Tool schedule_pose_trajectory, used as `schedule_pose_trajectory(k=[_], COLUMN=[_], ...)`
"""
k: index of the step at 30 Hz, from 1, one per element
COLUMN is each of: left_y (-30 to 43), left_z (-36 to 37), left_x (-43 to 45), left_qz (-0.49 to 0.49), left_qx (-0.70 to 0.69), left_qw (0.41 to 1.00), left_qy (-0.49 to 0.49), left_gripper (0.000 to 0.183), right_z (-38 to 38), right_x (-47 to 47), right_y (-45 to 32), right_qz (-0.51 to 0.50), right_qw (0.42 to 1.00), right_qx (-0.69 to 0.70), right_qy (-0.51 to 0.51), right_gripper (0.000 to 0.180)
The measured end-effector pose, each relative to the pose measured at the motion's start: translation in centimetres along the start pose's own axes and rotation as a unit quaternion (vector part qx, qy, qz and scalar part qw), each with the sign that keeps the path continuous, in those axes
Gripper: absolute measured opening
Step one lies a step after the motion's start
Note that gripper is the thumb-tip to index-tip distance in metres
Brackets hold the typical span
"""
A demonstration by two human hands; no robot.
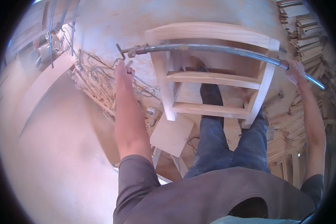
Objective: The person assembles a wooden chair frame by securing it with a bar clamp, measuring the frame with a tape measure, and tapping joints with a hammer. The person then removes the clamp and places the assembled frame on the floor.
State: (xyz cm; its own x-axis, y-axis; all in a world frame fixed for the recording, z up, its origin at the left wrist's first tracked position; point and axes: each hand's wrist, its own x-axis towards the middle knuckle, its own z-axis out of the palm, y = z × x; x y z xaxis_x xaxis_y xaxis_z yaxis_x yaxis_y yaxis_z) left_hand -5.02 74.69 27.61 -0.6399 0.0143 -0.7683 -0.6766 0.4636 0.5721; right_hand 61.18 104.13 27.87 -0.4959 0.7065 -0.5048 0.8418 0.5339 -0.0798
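Note:
A pale wooden furniture frame (212,77), with posts and cross rails, stands in front of my legs. Across its upper part runs a long metal pipe clamp (207,48), its screw end with a bent crank handle (119,51) out to the left. My left hand (123,71) is closed around a thin metal rod (145,83) with a hooked-looking end, close below the crank; whether it also touches the crank is unclear. At the other end, my right hand (294,72) grips the pipe clamp by its jaw, just beyond the right post.
Stacked wood strips (306,36) and loose offcuts (296,123) line the right side. Cables and wood scraps (93,72) lie left of the frame. A square board (172,133) rests on a small stand beside my leg. Metal pipes (52,33) stand at upper left, beyond a broad pale surface (61,145).

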Motion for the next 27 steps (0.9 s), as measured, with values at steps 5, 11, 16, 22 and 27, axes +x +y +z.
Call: schedule_pose_trajectory(k=[5,11,16,22,27], left_y=[1.1,1.4,3.8,4.3,2.6], left_z=[1.0,2.3,2.5,2.7,2.0], left_x=[2.5,2.4,1.9,5.0,4.8], left_qz=[0.005,0.003,0.014,0.003,0.016], left_qx=[0.098,0.132,0.071,0.121,0.007], left_qw=[0.992,0.991,0.997,0.991,1.0], left_qy=[0.076,0.037,0.004,0.048,-0.012], left_gripper=[0.028,0.037,0.048,0.063,0.046], right_z=[0.9,1.0,0.6,0.3,-0.1], right_x=[1.1,1.1,0.6,-0.2,-0.2], right_y=[1.9,1.7,1.0,-0.1,-0.6], right_qz=[-0.038,0.004,0.0,-0.006,0.018], right_qw=[0.999,0.998,0.999,1.0,0.997], right_qx=[-0.023,-0.052,-0.022,-0.024,-0.032], right_qy=[-0.024,-0.043,-0.035,-0.016,-0.062], right_gripper=[0.024,0.018,0.017,0.014,0.019])
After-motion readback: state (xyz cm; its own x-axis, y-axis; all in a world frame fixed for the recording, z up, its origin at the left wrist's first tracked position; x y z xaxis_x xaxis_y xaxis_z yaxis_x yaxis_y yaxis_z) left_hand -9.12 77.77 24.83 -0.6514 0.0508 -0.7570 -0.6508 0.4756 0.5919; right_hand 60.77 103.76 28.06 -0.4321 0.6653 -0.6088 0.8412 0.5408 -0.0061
